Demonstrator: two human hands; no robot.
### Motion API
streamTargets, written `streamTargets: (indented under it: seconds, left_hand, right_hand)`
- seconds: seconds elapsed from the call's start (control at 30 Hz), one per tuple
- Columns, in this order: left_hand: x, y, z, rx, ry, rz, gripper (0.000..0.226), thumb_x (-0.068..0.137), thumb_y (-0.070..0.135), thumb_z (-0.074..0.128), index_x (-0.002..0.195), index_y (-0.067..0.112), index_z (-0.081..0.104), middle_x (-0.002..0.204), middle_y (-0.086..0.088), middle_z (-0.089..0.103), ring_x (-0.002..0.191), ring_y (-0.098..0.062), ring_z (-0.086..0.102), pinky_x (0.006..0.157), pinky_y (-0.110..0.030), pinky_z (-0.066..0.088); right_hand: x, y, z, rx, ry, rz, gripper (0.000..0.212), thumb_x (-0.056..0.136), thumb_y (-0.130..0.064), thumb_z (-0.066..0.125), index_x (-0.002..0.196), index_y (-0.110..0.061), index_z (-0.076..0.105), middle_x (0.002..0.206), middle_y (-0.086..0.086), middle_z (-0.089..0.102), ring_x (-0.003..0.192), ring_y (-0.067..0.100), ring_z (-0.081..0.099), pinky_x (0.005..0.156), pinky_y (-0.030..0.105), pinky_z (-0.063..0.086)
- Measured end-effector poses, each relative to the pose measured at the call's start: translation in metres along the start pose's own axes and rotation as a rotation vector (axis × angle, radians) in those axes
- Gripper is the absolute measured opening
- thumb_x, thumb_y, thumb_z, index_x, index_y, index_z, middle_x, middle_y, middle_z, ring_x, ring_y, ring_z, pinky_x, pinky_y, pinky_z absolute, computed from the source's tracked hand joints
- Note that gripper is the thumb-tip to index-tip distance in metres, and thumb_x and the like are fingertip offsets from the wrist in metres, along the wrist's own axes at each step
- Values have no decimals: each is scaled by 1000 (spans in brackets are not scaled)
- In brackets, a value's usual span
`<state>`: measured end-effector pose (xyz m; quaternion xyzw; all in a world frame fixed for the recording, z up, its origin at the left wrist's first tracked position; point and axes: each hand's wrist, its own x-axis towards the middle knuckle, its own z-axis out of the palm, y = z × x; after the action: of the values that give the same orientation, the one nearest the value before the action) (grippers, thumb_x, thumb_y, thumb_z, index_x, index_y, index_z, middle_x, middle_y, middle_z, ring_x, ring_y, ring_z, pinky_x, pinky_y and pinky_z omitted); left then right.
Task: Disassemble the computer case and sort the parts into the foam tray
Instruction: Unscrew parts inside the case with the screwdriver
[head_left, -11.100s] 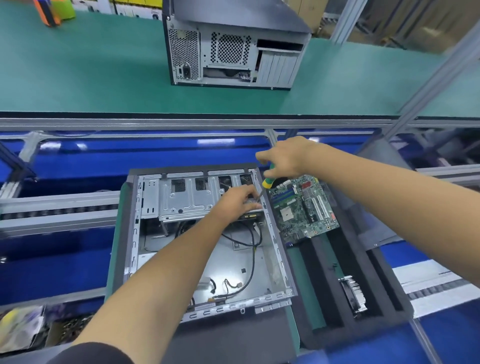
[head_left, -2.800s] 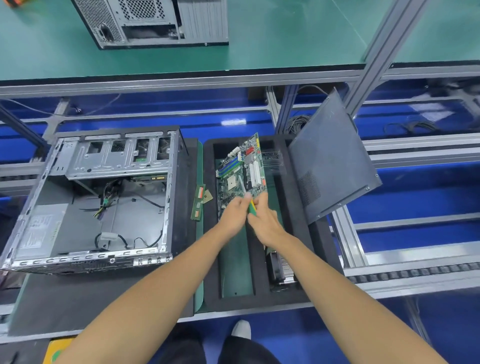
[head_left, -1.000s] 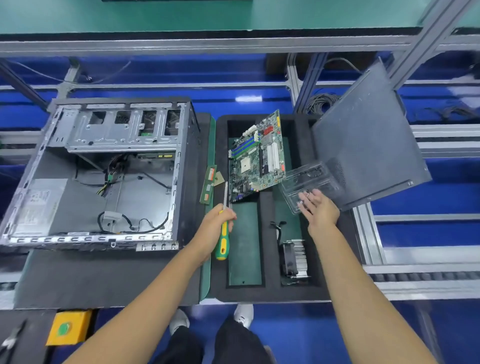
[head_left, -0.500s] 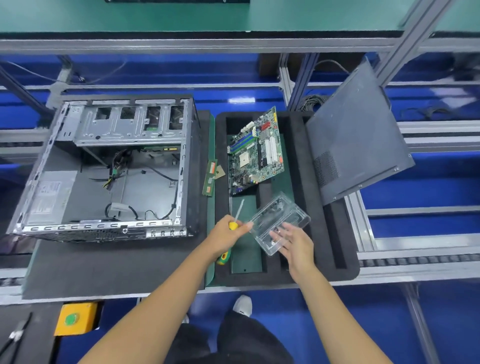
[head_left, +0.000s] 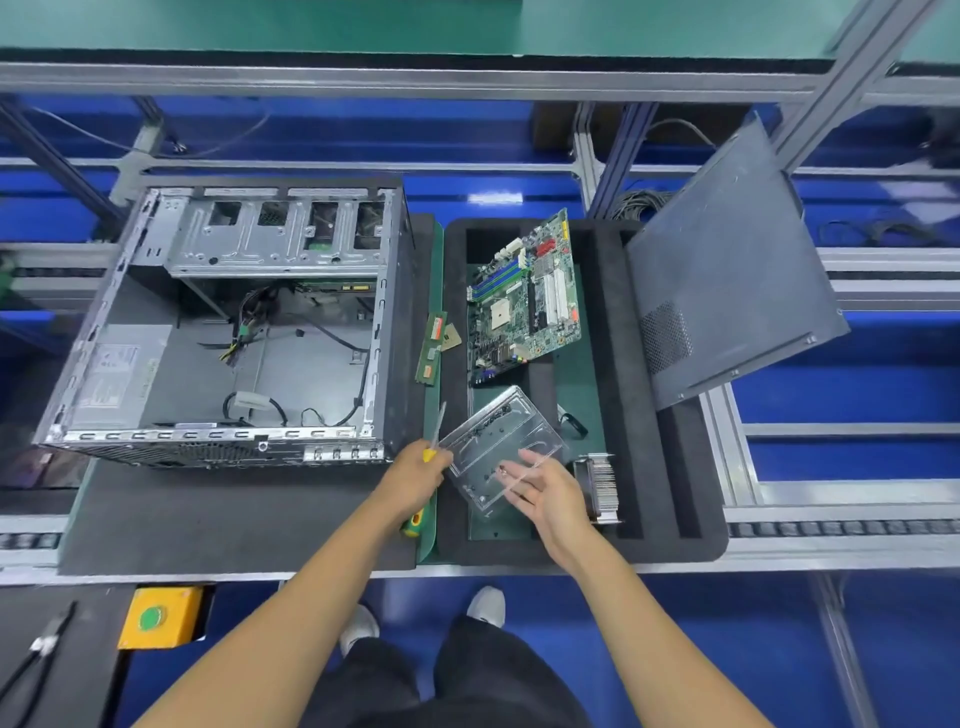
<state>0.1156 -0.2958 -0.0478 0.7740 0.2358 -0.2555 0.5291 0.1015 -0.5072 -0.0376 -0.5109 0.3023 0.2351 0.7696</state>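
Note:
The open computer case (head_left: 156, 364) lies on its side at the left, cables loose inside. Right of it sits the black foam tray (head_left: 618, 364) with the motherboard (head_left: 524, 301) propped in its far part. A heatsink fan (head_left: 600, 488) stands in a near slot. My left hand (head_left: 415, 475) grips a yellow-green screwdriver (head_left: 435, 434), blade pointing away. My right hand (head_left: 545, 491) holds a clear plastic box (head_left: 496, 447) from below, tilted over the tray's near green slot. A RAM stick (head_left: 432, 348) lies on the green strip between case and tray.
The grey side panel (head_left: 727, 270) leans against the tray's far right corner. A yellow box with a green button (head_left: 158, 618) and pliers (head_left: 36, 654) sit low at the left. Aluminium conveyor rails (head_left: 831, 499) run on both sides.
The clear box came from the tray's right side toward me and left, now over the near slot beside the screwdriver hand. My left hand has kept hold of the screwdriver throughout.

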Motion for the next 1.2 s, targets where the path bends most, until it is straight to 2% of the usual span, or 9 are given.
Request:
streamTargets:
  seconds: [0.17, 0.33, 0.43, 0.5, 0.6, 0.77, 1.0, 1.13, 1.2]
  left_hand:
    - [-7, 4, 1, 11, -24, -57, 14, 94, 19, 55, 81, 15, 53, 63, -6, 46, 58, -18, 37, 65, -36, 28]
    - [-12, 2, -2, 22, -22, -68, 16, 96, 18, 55, 83, 11, 60, 58, 0, 51, 57, -19, 43, 67, -34, 35]
    - [-13, 4, -2, 42, -22, -68, 18, 96, 19, 55, 84, 9, 63, 58, -1, 53, 59, -20, 46, 68, -33, 36]
    - [-13, 7, -1, 74, -25, -70, 19, 96, 19, 54, 85, 7, 63, 61, -3, 52, 60, -21, 45, 68, -34, 35]
    - [-10, 15, 2, 180, -27, -73, 22, 95, 23, 56, 77, 11, 58, 60, -5, 48, 57, -22, 43, 61, -31, 32]
    - [0, 31, 7, 352, -14, -97, 35, 97, 29, 61, 69, 15, 46, 61, -3, 46, 57, -20, 41, 56, -33, 29]
    - [7, 47, 10, 529, -62, -146, 29, 101, 33, 58, 99, 4, 61, 94, -13, 59, 83, -28, 54, 69, -30, 38]
    - [11, 52, 13, 565, -37, -158, 33, 99, 27, 58, 73, 9, 55, 91, -16, 63, 79, -28, 54, 64, -30, 38]
    - [13, 53, 12, 543, -16, -155, 30, 100, 27, 58, 81, 4, 59, 100, -23, 68, 81, -31, 57, 65, -30, 38]
  right_hand:
    - [11, -8, -10, -131, 163, -64, 16, 102, -8, 41, 97, -10, 56, 84, 7, 61, 71, 16, 61, 68, 28, 56]
    - [20, -24, -17, -226, 144, -18, 36, 99, -18, 44, 129, -26, 63, 117, 1, 70, 106, 20, 68, 79, 33, 58]
    - [31, -34, -19, -293, 175, -28, 49, 101, -15, 39, 143, -35, 51, 82, -9, 67, 72, 6, 61, 67, 28, 51]
    - [36, -38, -22, -344, 179, -55, 54, 100, -10, 37, 146, -36, 48, 78, -10, 67, 63, 5, 52, 62, 25, 46]
    - [35, -35, -29, -479, 144, -145, 45, 101, -13, 40, 138, -38, 50, 103, -8, 73, 84, 11, 58, 67, 24, 44]
    - [30, -26, -31, -625, 158, -249, 27, 98, -6, 51, 121, -19, 52, 91, 3, 66, 70, 6, 59, 55, 14, 43]
    - [30, -21, -24, -995, 245, -423, 15, 92, -3, 60, 91, -16, 52, 96, 6, 57, 82, 15, 56, 62, 18, 37]
    - [28, -19, -20, -1074, 310, -436, 17, 94, -9, 62, 84, -17, 52, 93, 3, 55, 75, 16, 56, 63, 33, 50]
    - [27, -18, -18, -1099, 337, -438, 19, 95, -11, 62, 82, -18, 50, 92, 1, 53, 72, 15, 55, 57, 31, 45]
